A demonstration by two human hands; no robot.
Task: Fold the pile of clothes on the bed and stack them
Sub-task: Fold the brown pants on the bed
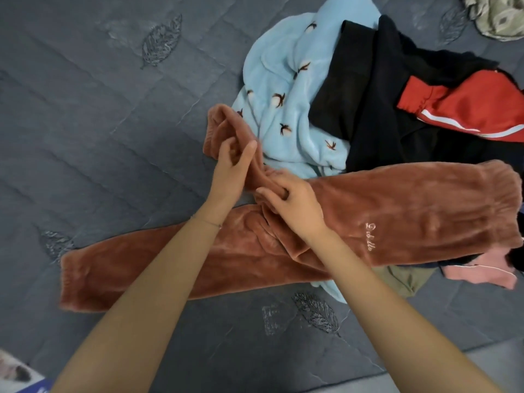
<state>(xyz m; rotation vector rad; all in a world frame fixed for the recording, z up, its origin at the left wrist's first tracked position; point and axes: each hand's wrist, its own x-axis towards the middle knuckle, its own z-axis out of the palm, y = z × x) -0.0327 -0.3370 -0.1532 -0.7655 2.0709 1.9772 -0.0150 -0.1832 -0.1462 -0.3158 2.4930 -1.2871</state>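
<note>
The fingers (226, 146) of the left hand (231, 168) are curled into the bunched fabric of the upper leg (224, 120) of the brown trousers (397, 199), with the thumb laid along its right side. The fingers (279, 195) of the right hand (297, 208) pinch a fold near the crotch, just right of and nearer than the left hand. Both hands grip the same garment and lie close together without touching.

The trousers lie on the bed (99, 123) with the long axis running left to right. The waistband (507, 205) is at the far right. The lower leg (156, 268) lies flat, with its cuff at the far left. The upper leg is twisted and turns away from the person, up toward the blue fleece (283, 80).

The coming move probably depends on this mismatch: the twisted leg must swing toward the person and to the left until it lies over the flat leg. The left hand is nearer its cuff and is better placed to carry it.

Both forearms reach forward and converge over the lower leg. The unfolded pile, including a black garment (368, 109) and a red garment (467, 109), lies beyond and to the right.
</note>
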